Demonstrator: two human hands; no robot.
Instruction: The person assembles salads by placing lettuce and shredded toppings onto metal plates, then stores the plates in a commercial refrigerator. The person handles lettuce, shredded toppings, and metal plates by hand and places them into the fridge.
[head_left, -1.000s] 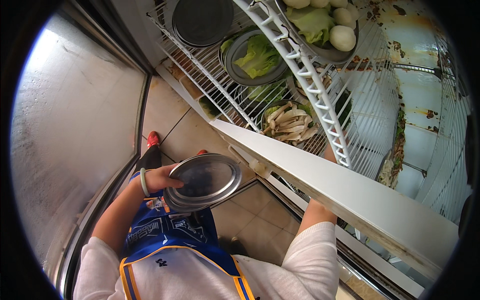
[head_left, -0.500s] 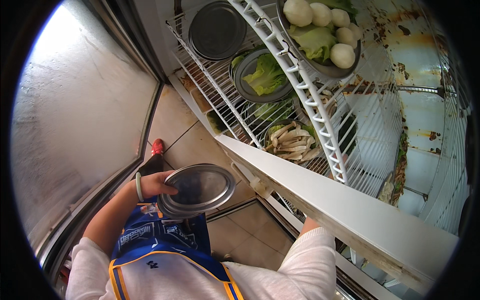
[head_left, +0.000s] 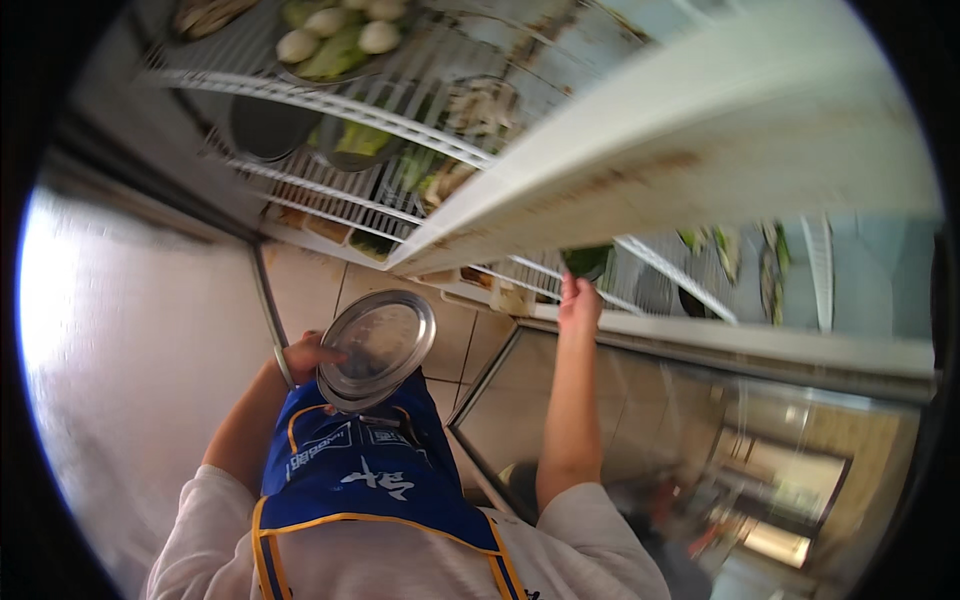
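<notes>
My left hand (head_left: 312, 352) grips the rim of a small stack of shiny metal plates (head_left: 378, 345), its thumb lying over the top one. The plates are tilted in front of my blue apron, and nothing lies on the top one. My right hand (head_left: 580, 303) reaches into the right-hand section of an upright fridge, at a lower shelf. Its fingers look closed at the near edge of a dark green leafy bunch (head_left: 588, 262). Blur hides what exactly they grip, and whether a plate lies under the greens.
A broad white fridge pillar (head_left: 600, 170) divides the two sections. On the left wire shelves (head_left: 300, 98) stand a plate of white balls on lettuce (head_left: 335, 40), dark plates (head_left: 270, 125) and mushrooms (head_left: 485, 105). Glass doors (head_left: 150, 340) (head_left: 620, 400) stand swung out on both sides.
My view has swung right, bringing the right section and its door into sight. My right hand, hidden behind the pillar before, now shows at the greens. My left hand still holds the plates.
</notes>
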